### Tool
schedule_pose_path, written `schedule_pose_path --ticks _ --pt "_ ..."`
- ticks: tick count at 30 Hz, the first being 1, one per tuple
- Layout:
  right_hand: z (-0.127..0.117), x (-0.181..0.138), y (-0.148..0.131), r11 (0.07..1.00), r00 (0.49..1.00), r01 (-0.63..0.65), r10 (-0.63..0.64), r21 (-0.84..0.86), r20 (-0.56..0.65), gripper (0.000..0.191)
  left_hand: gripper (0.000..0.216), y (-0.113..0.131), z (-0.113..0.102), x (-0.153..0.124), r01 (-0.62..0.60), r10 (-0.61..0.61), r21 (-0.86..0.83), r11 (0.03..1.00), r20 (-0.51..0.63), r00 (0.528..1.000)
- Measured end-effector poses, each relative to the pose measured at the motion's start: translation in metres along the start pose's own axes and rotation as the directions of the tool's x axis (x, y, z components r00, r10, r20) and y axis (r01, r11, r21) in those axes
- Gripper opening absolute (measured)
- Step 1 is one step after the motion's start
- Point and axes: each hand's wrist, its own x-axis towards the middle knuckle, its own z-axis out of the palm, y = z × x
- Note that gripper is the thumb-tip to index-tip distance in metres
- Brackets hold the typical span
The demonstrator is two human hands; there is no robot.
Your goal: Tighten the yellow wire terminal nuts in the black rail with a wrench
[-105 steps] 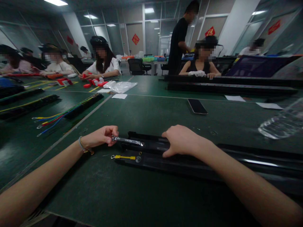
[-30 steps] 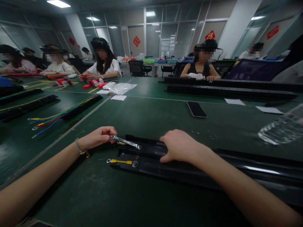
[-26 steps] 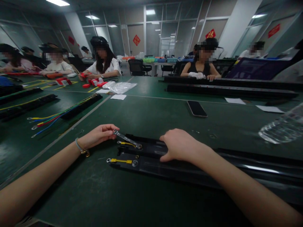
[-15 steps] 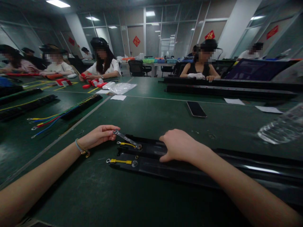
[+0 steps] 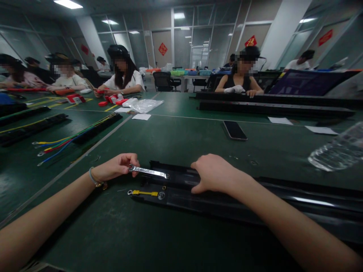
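Observation:
Pinched in the fingers of my left hand [image 5: 124, 165] is one end of a silver combination wrench [image 5: 150, 172]. Its far ring end rests at a fastener inside the rear of two long black channels. My right hand [image 5: 214, 174] grips the black channel [image 5: 181, 177] from above, thumb on the near side and fingers toward the far edge. In the nearer black channel [image 5: 187, 202] lies a short yellow wire [image 5: 146, 193] with ring terminals, one end at a round bolt head [image 5: 161, 195]. The wrench covers the second yellow wire.
Beyond my hands lie a black phone [image 5: 235, 130] and a clear plastic bottle [image 5: 336, 151]. At the left, coloured wires [image 5: 61, 144] stick out of a black strip. Across the green table [image 5: 176, 139] people work near red boxes and black channels.
My left hand has swung the wrench's held end toward me and slightly left, so it now covers the rear yellow wire. My right hand stays in place on the channel.

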Motion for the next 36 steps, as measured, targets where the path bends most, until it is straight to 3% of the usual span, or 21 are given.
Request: schedule_pose_path --ticks 11,17,26,31,36 --pt "0.0035 0.0006 0.0009 1.0 0.999 0.019 -0.02 -0.015 -0.028 0.058 0.025 -0.0016 0.0002 0.0063 -0.009 -0.024 -0.114 0.993 -0.285 0.958" --pt "0.0025 0.0008 0.0003 0.999 0.999 0.014 -0.015 -0.032 -0.03 0.056 0.026 -0.0036 -0.0047 0.0042 -0.01 -0.019 -0.12 0.993 -0.24 0.971" --pt "0.001 -0.0006 -0.0004 1.0 1.0 0.002 -0.002 -0.004 -0.009 0.059 0.027 -0.0013 0.0 0.001 -0.05 0.049 0.017 0.999 0.071 0.996" --pt "0.0015 -0.0004 -0.0001 1.0 1.0 -0.001 0.001 0.002 -0.002 0.061 0.027 -0.0014 -0.0005 0.0017 -0.063 0.061 0.055 0.996 0.036 0.997" --pt "0.0036 0.0009 0.0005 1.0 1.0 0.005 -0.005 0.002 -0.02 0.059 0.026 -0.0075 -0.007 0.0027 -0.066 0.078 0.078 0.995 -0.158 0.984"
